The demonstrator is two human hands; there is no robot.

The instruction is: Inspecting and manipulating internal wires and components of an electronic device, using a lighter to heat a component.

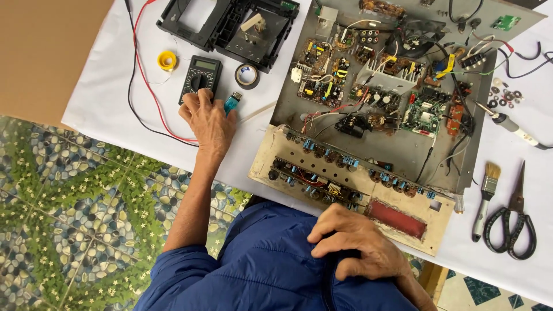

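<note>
Resting nearest: right hand [360, 245] on blue jacket [271, 265], fingers curled, holding nothing, just below the amplifier chassis [391, 121]. Left of the chassis on the bench [115, 109], left hand [210, 124] fingertips pinching the multimeter [200, 78] dial; blue lighter [232, 103] beside it

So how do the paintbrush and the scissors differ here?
The paintbrush is pale-handled with tan bristles pointing away from the person; the scissors are black-handled, with dark blades. The paintbrush is narrower; the scissors spread wide at the handle loops. Both lie untouched on the white cloth, side by side.
</note>
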